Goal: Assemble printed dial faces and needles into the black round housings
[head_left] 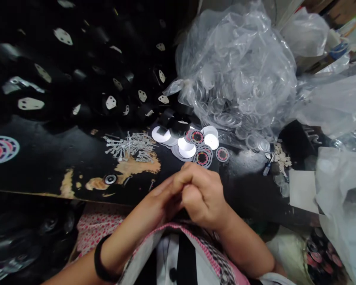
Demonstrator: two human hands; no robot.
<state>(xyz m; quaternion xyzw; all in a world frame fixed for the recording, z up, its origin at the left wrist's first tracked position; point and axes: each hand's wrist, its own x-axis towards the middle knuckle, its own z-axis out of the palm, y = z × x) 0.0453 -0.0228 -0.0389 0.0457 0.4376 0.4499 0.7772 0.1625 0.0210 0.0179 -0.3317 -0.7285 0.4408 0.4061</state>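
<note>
My hands meet in front of my body at the table's near edge. My right hand (203,196) is closed, its fingers curled over the fingers of my left hand (166,198). Whatever may lie between them is hidden, and most left fingers are covered. Just beyond them lie round printed dials (202,157) with dark centres and red rings, among plain white discs (186,147). Left of these is a heap of small pale pin-like parts (132,146). A small round part with a dark centre (110,179) sits by a worn patch.
Black housings with pale metal plates (110,102) crowd the back left. A large clear plastic bag (237,59) of transparent rings stands behind the discs. Larger printed dials (1,150) lie far left. At right are small beige parts (281,158) and a white square (303,190).
</note>
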